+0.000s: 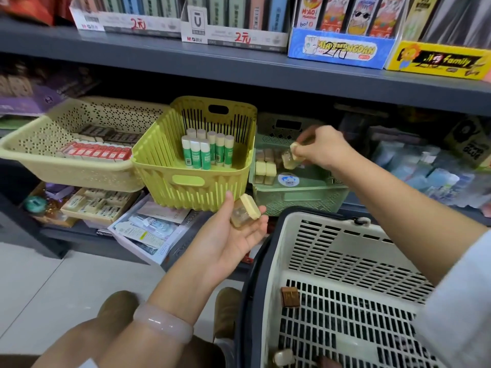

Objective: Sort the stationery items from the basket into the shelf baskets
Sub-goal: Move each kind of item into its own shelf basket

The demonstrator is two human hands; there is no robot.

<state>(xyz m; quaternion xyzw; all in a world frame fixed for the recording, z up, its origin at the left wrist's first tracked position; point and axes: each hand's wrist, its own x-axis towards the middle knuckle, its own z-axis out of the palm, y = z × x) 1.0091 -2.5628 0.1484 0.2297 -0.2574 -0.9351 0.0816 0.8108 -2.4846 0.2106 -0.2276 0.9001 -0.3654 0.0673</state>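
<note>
Bottle [290, 157] in right hand [322, 150] tilts, cap up-right.

Three shelf baskets [195, 155] sit side by side — the shopping basket [345, 288] lies before them, rightward.

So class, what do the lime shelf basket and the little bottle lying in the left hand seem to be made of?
Lime shelf basket: moulded plastic, probably; matte, with slotted walls and cut-out handles. Little bottle in the left hand: clear body, likely plastic or glass; opaque cream cap, apparently plastic.
</note>
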